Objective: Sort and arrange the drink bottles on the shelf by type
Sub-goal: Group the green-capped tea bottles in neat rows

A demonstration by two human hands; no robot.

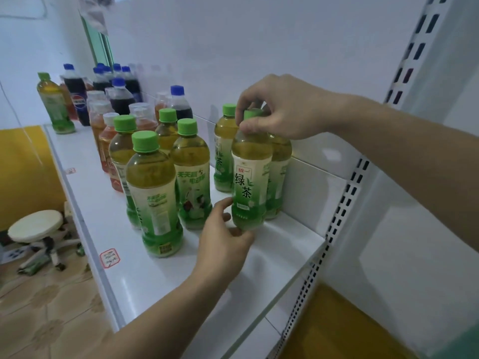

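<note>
Single view, head-worn, wide-angle. Vantage: above and in front of the white shelf (134,288), close to its right end, facing forward and down along the shelf board toward the left. Near field: both forearms enter from the bottom and the right edge; left hand (223,244) and right hand (282,110) sit centre frame, close to the lens. Middle field: green tea bottles (153,193). Far field, upper left: cola bottles (77,97). Lower left: floor and stool (36,225), seen from above. Right edge: slotted upright (339,213), bowed by lens distortion. No second view.
</note>
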